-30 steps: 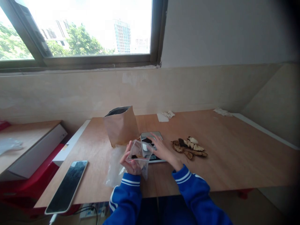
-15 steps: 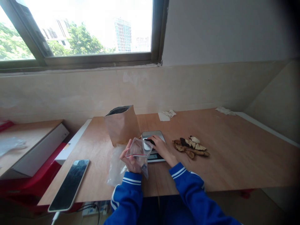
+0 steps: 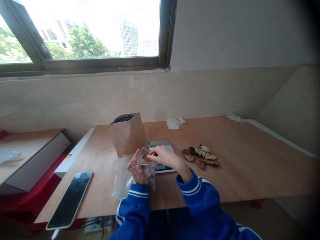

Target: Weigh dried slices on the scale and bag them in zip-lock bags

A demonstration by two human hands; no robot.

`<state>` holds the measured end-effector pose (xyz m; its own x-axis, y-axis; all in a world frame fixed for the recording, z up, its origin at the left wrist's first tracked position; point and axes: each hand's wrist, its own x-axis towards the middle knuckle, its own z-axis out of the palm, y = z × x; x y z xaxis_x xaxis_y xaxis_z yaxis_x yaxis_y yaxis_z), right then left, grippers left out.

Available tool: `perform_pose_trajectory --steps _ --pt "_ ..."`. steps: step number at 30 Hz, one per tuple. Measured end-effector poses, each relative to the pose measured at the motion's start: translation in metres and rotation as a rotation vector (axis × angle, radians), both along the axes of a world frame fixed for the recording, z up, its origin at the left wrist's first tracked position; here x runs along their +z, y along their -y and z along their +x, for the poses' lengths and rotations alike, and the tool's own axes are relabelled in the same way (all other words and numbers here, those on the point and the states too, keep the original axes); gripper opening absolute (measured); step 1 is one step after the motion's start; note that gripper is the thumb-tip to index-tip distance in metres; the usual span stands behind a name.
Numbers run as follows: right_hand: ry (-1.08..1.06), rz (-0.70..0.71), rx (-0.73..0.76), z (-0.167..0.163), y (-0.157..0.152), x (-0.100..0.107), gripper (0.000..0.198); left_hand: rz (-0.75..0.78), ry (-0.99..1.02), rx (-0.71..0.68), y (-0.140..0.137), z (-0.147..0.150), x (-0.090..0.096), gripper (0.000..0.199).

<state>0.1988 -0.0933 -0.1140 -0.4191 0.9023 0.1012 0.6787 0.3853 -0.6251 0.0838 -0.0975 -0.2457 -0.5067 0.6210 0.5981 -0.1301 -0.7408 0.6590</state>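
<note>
Left hand [image 3: 136, 171] grips small clear plastic zip bag [image 3: 146, 164] w/ mouth up; right hand [image 3: 162, 156], fingers pinched at its rim, touching; dried brown slices [image 3: 200, 156] lie right of both, nearer right hand.

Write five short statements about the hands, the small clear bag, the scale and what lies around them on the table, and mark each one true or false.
1. The left hand holds the small clear bag. True.
2. The right hand rests flat on the phone. False: it is at the mouth of the small clear bag; the phone lies untouched near the table's left front edge.
3. The brown paper bag stands upright behind the hands. True.
4. The pile of dried slices sits on the scale. False: it lies on the table, right of the scale.
5. The brown paper bag's top is sealed. False: it stands open.
</note>
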Motion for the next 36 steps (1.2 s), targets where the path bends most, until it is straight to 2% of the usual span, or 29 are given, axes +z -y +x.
perform_pose_trajectory --steps 3,7,11,15,17,20,24,27,30,32,34,36 --pt "0.232 -0.017 -0.039 -0.016 -0.001 -0.003 0.022 0.024 -0.032 -0.033 0.001 -0.001 0.001 0.023" --pt "0.282 0.02 -0.259 -0.034 -0.001 -0.011 0.026 0.063 -0.127 -0.046 0.001 -0.003 0.003 0.021" --pt "0.151 0.007 -0.236 -0.035 0.004 -0.013 0.027 0.051 -0.104 0.0 -0.001 -0.004 0.003 0.024" --pt "-0.067 0.0 -0.28 -0.03 0.009 -0.006 0.034 -0.113 0.056 0.059 -0.002 -0.001 0.003 0.026" --pt "-0.196 0.005 -0.313 -0.03 0.008 -0.003 0.029 -0.171 0.088 0.086 -0.002 -0.001 0.002 0.027" --pt "-0.327 0.057 -0.323 -0.035 0.002 -0.007 0.019 -0.159 0.099 0.058 -0.002 0.0 0.002 0.027" --pt "-0.438 0.048 -0.156 -0.037 -0.002 -0.013 0.027 -0.122 0.19 0.005 -0.004 -0.001 0.003 0.024" --pt "-0.507 0.056 -0.104 -0.028 0.004 -0.014 0.031 -0.195 0.24 0.083 -0.005 -0.003 0.005 0.023" --pt "-0.556 0.129 -0.153 -0.017 0.016 -0.02 0.029 -0.267 0.272 0.158 -0.004 -0.005 0.011 0.025" --pt "-0.568 0.132 -0.227 -0.013 0.028 -0.032 0.029 -0.29 0.3 0.194 -0.004 -0.006 0.017 0.027" --pt "-0.57 0.092 -0.323 -0.015 0.04 -0.046 0.034 -0.308 0.319 0.218 -0.001 -0.003 0.025 0.028" --pt "-0.606 0.004 -0.371 -0.02 0.049 -0.06 0.05 -0.303 0.326 0.205 0.005 0.004 0.032 0.029"
